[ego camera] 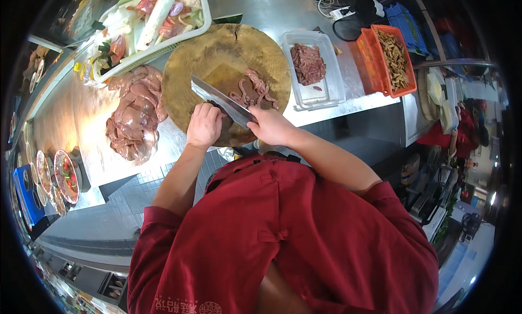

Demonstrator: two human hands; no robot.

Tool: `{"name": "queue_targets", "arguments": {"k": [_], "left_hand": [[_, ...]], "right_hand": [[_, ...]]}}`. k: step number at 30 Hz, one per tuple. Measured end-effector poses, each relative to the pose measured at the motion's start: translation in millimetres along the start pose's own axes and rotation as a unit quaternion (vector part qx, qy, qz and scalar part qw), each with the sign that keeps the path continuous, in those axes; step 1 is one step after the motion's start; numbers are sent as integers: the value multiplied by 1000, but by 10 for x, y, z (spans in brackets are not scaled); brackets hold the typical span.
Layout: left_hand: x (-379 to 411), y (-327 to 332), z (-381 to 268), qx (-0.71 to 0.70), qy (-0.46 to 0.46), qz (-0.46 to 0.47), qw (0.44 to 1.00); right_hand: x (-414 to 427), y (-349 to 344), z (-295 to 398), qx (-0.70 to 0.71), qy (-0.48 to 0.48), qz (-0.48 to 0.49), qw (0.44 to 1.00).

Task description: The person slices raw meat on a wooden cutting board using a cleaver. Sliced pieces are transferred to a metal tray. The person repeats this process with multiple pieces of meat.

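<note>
A round wooden chopping block (195, 49) sits before me on a steel counter. In my right hand (271, 125) is a cleaver (220, 98), its blade slanting up and left, low over the block. The fingers of my left hand (205, 124) are curled at the blade's near side, pinning a small dark piece of meat (223, 115) that they mostly cover. Beyond the blade lie cut strips of raw meat (257, 87). Right of the block, a clear plastic box (316, 100) holds a mound of sliced raw meat (308, 63). Glossy raw organ meat (138, 102) is heaped at the left.
A white basket (206, 12) of vegetables touches the block's far left side. An orange basket (367, 65) of tan cut sticks and a blue basket (408, 28) stand right. Cables and a power strip (342, 13) lie behind. Plates (67, 151) line the left; another person (469, 130) is far right.
</note>
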State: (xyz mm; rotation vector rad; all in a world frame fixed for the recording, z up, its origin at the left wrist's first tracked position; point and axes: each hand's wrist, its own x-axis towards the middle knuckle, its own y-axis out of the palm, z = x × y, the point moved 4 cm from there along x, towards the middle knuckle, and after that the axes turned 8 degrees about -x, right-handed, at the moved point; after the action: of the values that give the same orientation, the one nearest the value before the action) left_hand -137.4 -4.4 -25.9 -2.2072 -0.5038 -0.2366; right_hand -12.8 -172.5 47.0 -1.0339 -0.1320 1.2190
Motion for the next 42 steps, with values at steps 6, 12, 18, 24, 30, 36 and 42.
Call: {"name": "queue_targets", "arguments": {"k": [6, 12, 18, 24, 30, 36, 42], "left_hand": [[-55, -35, 48, -23, -23, -45, 998], [-67, -78, 164, -37, -71, -85, 993], [-54, -49, 45, -12, -33, -42, 998], [5, -65, -11, 2, -40, -54, 998], [339, 87, -148, 4, -92, -72, 993], [536, 458, -442, 49, -82, 24, 995], [48, 487, -522, 44, -152, -114, 981]], "right_hand": [[-526, -454, 7, -122, -5, -59, 991], [-904, -611, -202, -205, 44, -79, 975], [-815, -605, -735, -111, 131, -137, 976], [-664, -372, -660, -82, 74, -67, 992], [-732, -471, -1005, 64, 33, 2, 997], [-951, -402, -1884, 390, 106, 129, 906], [-610, 189, -1606, 404, 32, 230, 885]]}}
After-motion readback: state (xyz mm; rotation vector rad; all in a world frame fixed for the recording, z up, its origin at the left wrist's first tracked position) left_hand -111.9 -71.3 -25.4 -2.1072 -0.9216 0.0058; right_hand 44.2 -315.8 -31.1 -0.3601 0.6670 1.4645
